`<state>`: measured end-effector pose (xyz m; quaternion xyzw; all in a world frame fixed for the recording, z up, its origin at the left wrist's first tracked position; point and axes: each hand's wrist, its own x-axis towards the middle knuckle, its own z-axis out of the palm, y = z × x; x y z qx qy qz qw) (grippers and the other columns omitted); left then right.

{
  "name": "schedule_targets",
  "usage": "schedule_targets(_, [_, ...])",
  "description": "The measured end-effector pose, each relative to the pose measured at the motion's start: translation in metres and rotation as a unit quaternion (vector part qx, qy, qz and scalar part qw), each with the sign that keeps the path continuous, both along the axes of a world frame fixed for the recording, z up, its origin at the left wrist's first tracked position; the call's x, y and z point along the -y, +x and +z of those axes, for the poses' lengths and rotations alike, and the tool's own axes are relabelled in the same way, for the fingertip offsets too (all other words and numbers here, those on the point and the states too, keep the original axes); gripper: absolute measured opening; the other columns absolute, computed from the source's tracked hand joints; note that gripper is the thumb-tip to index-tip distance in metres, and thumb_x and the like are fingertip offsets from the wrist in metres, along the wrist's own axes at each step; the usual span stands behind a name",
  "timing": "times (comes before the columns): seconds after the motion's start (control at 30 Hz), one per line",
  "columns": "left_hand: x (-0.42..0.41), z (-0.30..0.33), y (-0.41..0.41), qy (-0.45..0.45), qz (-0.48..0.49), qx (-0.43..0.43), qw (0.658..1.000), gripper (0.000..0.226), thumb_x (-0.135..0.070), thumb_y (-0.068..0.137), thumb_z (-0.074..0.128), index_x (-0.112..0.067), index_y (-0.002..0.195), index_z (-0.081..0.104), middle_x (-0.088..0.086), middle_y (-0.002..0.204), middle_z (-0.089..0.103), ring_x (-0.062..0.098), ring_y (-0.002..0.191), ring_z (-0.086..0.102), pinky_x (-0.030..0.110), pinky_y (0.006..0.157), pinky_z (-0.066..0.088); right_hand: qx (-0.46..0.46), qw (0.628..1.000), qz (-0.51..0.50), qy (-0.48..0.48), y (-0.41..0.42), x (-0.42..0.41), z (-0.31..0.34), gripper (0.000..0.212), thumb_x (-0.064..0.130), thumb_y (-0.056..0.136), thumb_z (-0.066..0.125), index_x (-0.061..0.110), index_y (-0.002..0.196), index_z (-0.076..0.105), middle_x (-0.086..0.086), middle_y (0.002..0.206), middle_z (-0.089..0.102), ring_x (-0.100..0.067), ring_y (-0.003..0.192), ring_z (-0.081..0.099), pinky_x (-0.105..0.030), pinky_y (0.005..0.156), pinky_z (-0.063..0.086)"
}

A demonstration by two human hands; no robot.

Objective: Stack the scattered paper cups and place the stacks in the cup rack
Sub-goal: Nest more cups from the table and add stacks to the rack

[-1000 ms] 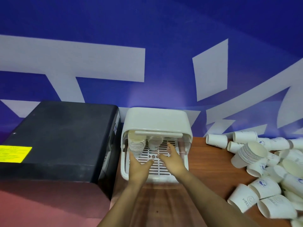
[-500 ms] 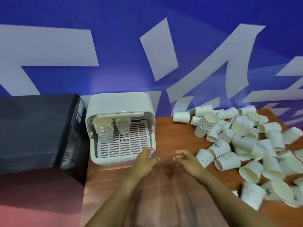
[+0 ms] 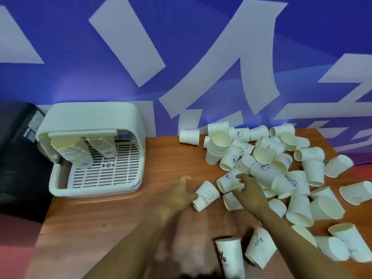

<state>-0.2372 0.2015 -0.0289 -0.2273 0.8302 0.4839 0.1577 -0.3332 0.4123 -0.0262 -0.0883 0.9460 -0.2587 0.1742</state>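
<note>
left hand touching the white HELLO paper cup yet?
Touching. In the head view, the left hand has its fingers pressed against the side of the lying white HELLO paper cup, with no gap visible between them.

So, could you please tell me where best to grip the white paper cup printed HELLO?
The white paper cup printed HELLO lies on its side on the wooden table, base up-right, mouth down-left. Probably wrap its side wall from above, near the mouth; the left hand already touches that side.

light: even, soft | forearms blurred | edges bowed, perhaps fisheye
</note>
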Motion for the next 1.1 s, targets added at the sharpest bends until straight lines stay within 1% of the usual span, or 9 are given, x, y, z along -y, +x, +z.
schedule_targets(0.1, [-0.025,-0.007,-0.019,-0.067,-0.037,0.016,0.997,0.064,-0.038,0.083,0.064,-0.026,0.138,0.035,0.001,0.138,0.045,0.021,0.124,0.045,0.031,0.097,0.037,-0.055,0.991,0.092,0.08,-0.024,-0.021,-0.005,0.053,0.017,0.081,0.061,0.017,0.132,0.046,-0.009,0.122,0.051,-0.028,0.109,0.051,-0.039,0.087,0.046])
schedule_targets(0.23, [-0.051,-0.016,-0.038,-0.133,-0.067,0.044,0.988,0.066,-0.048,0.081,0.063,-0.021,0.135,0.035,0.003,0.139,0.043,0.027,0.127,0.039,0.035,0.1,0.033,-0.082,0.963,0.197,0.163,-0.049,-0.03,-0.007,0.055,0.024,0.087,0.054,0.022,0.139,0.038,0.0,0.141,0.041,-0.025,0.117,0.045,-0.035,0.091,0.045])
schedule_targets(0.3, [-0.058,-0.022,-0.044,-0.141,-0.074,0.063,0.985,0.076,-0.05,0.08,0.064,-0.022,0.141,0.028,0.003,0.144,0.036,0.027,0.132,0.033,0.035,0.106,0.03,-0.092,0.943,0.251,0.198,-0.06,-0.028,-0.009,0.06,0.023,0.086,0.053,0.023,0.143,0.033,0.002,0.149,0.033,-0.023,0.124,0.041,-0.034,0.094,0.043])
schedule_targets(0.43, [-0.065,-0.032,-0.047,-0.173,-0.071,0.076,0.979,0.078,-0.049,0.079,0.066,-0.025,0.141,0.026,0.001,0.144,0.036,0.027,0.132,0.034,0.037,0.108,0.031,-0.099,0.907,0.325,0.25,-0.074,-0.021,-0.016,0.07,0.013,0.086,0.05,0.025,0.148,0.02,0.003,0.158,0.017,-0.023,0.135,0.03,-0.035,0.101,0.036])
schedule_targets(0.5, [-0.065,-0.036,-0.049,-0.188,-0.068,0.08,0.977,0.076,-0.047,0.079,0.066,-0.023,0.14,0.027,0.002,0.143,0.039,0.028,0.13,0.037,0.037,0.107,0.032,-0.11,0.893,0.352,0.258,-0.079,-0.018,-0.02,0.071,0.009,0.087,0.049,0.025,0.149,0.019,0.003,0.158,0.017,-0.022,0.135,0.029,-0.034,0.104,0.032])
schedule_targets(0.63, [-0.062,-0.038,-0.051,-0.185,-0.054,0.078,0.978,0.071,-0.045,0.078,0.067,-0.022,0.135,0.031,0.002,0.139,0.043,0.028,0.126,0.041,0.037,0.104,0.036,-0.124,0.871,0.387,0.276,-0.084,-0.013,-0.025,0.066,0.011,0.087,0.052,0.024,0.146,0.024,0.003,0.15,0.032,-0.022,0.128,0.034,-0.031,0.101,0.031])
schedule_targets(0.87, [-0.034,-0.025,-0.034,-0.142,0.014,0.006,0.99,0.085,-0.039,0.075,0.071,-0.019,0.144,0.024,0.002,0.138,0.038,0.024,0.125,0.043,0.036,0.101,0.04,-0.123,0.898,0.351,0.233,-0.077,-0.009,-0.007,0.063,0.032,0.079,0.058,0.028,0.139,0.036,0.005,0.133,0.045,-0.02,0.117,0.038,-0.03,0.093,0.039])
schedule_targets(1.0, [-0.01,-0.009,-0.016,-0.118,0.076,-0.049,0.989,0.071,-0.032,0.073,0.075,-0.02,0.131,0.037,-0.003,0.116,0.039,0.021,0.109,0.052,0.028,0.085,0.044,-0.132,0.927,0.307,0.173,-0.062,-0.001,0.014,0.068,0.05,0.075,0.058,0.032,0.138,0.038,0.005,0.129,0.044,-0.018,0.119,0.038,-0.03,0.097,0.037])
schedule_targets(1.1, [0.011,0.0,0.002,-0.134,0.096,-0.084,0.983,0.076,-0.031,0.067,0.078,-0.022,0.132,0.04,-0.002,0.12,0.046,0.02,0.114,0.048,0.029,0.091,0.042,-0.111,0.949,0.27,0.115,-0.043,0.016,0.026,0.068,0.05,0.073,0.062,0.032,0.136,0.041,0.006,0.124,0.041,-0.016,0.116,0.043,-0.033,0.092,0.044])
